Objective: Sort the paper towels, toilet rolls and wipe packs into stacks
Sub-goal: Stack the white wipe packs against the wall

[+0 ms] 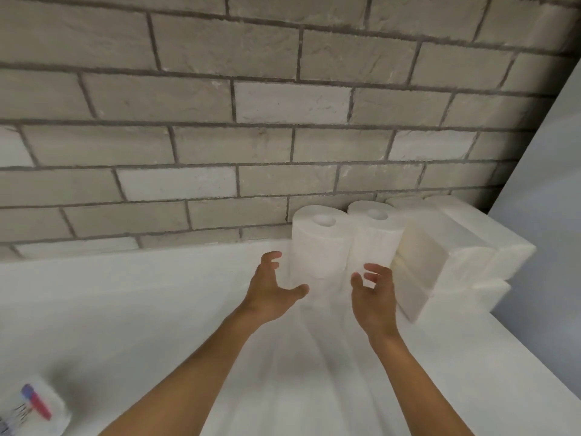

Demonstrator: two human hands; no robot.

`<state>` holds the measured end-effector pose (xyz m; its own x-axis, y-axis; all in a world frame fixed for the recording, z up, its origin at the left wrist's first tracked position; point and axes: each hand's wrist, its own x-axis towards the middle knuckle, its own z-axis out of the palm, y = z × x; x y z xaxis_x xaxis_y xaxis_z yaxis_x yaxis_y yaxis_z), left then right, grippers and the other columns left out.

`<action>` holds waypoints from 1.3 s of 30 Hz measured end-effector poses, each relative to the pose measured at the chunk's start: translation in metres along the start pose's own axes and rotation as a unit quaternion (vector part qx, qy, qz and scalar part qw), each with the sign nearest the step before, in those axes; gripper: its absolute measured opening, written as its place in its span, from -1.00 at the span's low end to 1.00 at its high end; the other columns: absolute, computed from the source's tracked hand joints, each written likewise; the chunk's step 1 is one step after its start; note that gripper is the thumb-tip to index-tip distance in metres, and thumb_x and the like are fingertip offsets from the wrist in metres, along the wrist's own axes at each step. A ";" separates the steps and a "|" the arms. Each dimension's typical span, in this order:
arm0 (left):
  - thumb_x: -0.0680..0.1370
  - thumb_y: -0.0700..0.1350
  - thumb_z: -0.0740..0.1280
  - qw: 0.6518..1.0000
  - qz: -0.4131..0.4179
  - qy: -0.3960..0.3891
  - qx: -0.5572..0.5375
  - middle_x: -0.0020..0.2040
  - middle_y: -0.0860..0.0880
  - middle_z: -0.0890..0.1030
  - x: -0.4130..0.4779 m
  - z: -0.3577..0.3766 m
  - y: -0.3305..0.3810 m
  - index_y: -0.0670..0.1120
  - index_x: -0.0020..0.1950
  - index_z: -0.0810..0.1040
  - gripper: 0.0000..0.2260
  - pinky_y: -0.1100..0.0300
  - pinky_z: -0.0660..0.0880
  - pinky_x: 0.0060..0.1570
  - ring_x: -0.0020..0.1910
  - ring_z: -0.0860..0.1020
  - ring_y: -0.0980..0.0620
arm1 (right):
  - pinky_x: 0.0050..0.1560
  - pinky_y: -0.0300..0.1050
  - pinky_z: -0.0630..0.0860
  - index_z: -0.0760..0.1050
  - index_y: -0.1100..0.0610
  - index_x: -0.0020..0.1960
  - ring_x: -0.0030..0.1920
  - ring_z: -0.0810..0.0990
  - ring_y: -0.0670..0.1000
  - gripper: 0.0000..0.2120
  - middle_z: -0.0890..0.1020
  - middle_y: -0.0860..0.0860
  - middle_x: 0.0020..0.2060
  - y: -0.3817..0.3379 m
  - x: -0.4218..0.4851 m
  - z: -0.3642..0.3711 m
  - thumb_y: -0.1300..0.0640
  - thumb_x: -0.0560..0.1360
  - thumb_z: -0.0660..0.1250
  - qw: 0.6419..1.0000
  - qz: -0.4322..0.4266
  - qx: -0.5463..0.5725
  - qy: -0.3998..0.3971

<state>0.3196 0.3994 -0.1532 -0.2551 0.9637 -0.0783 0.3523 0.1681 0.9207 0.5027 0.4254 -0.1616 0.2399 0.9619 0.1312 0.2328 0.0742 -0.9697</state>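
Hovering on either side of the rolls in the head view, the left hand (270,291) and the right hand (374,297) hold nothing. Each grip is open, with the fingers spread and loosely bent.

The left roll (317,243) and the right roll (374,237) stand upright and touching at the far edge of the table (125,309), against the brick wall (220,121). Whether they are toilet rolls or paper towels I cannot tell. Just to their right, a stack of white packs (440,256) reaches to the table's right end. One wipe pack (34,407) lies well apart at the near left corner, not yet sorted.

The risks, as I judge them:
- The rolls look tall and narrow, so a brush from either thumb could topple one toward the near side.
- A push to the right could shove the right roll into the packs, and the outer ones sit close to the table's edge.
- White on white, the outlines blur, so a reach could easily be misjudged.
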 end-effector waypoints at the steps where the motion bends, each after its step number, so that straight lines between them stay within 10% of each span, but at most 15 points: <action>1: 0.40 0.03 0.53 1.000 0.004 0.005 -0.006 0.38 0.01 0.38 -0.010 -0.009 -0.001 0.10 0.42 0.24 -0.31 0.10 0.45 0.23 0.32 0.40 -0.03 | -0.21 -0.28 0.43 0.39 0.05 0.21 -0.12 0.54 -0.13 -0.78 0.50 0.05 0.13 -0.007 -0.012 0.004 0.14 0.58 0.28 1.000 0.000 0.005 -0.016; 13: 0.48 0.01 0.45 0.994 0.044 0.096 0.022 0.22 0.20 0.49 -0.148 -0.141 -0.044 0.12 0.23 0.45 -0.63 0.36 0.32 0.05 0.22 0.45 0.12 | 0.04 0.02 0.61 0.56 -0.07 -0.09 -0.02 0.66 0.01 -0.79 0.65 -0.15 -0.10 -0.071 -0.175 0.085 0.23 0.55 0.29 0.959 -0.055 0.033 -0.277; 33: 0.50 -0.04 0.43 0.987 -0.008 0.034 0.157 0.15 0.23 0.49 -0.266 -0.326 -0.147 0.18 0.16 0.45 -0.71 0.52 0.33 -0.08 0.10 0.45 0.23 | -0.28 -0.37 0.51 0.52 -0.03 0.03 -0.08 0.64 -0.10 -0.92 0.60 -0.11 0.00 -0.076 -0.356 0.199 0.11 0.55 0.34 0.917 0.023 -0.071 -0.392; 39: 0.50 -0.06 0.44 0.983 -0.040 0.003 0.179 0.15 0.20 0.44 -0.280 -0.342 -0.164 0.16 0.22 0.44 -0.66 0.31 0.41 0.08 0.13 0.43 0.16 | 0.00 -0.11 0.63 0.41 -0.11 0.04 -0.01 0.62 -0.05 -0.88 0.54 -0.14 -0.04 -0.064 -0.382 0.205 0.02 0.55 0.33 0.904 0.092 -0.148 -0.390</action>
<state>0.0253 0.0313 -0.1514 -0.2994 0.9436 -0.1415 0.6255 0.3060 0.7177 0.2031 0.1066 -0.1918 -0.4098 0.8528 -0.3237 0.5259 -0.0691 -0.8477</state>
